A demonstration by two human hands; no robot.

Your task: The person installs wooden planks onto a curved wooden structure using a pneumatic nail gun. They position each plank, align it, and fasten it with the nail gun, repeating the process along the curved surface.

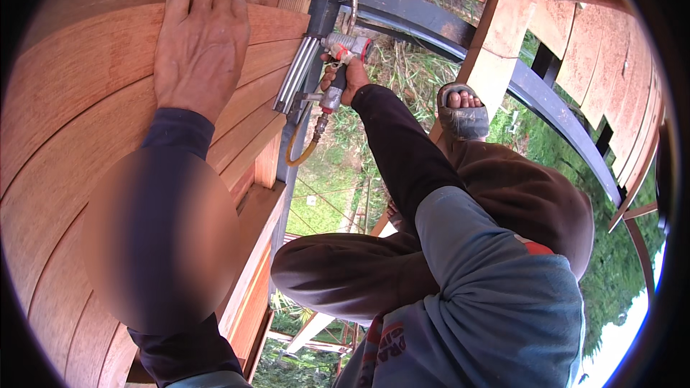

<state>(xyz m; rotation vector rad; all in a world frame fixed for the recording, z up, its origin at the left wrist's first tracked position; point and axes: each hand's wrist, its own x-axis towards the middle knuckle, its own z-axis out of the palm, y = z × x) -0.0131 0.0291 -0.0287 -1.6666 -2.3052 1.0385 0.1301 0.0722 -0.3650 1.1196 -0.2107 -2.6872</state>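
My left hand [203, 54] lies flat on the curved reddish-brown wooden planks [86, 100], its fingers stretched out towards the upper board. My right hand [351, 80] is closed around the grip of a pneumatic nail gun [348, 47] with a silver and red body. The gun's ribbed silver magazine [295, 75] sits over the plank ends, beside a dark metal beam [325, 16]. From the fitting below the grip, a yellow air hose [293, 151] loops down. I cannot make out whether the gun's nose touches the wood. A round blur covers part of my left forearm.
My bent legs [359, 269] and sandalled foot [462, 115] are over an open frame, with grass [410, 65] far below. A pale wooden beam [496, 43] crosses near the foot. Curved dark steel [568, 122] and more boards [611, 65] stand at the right.
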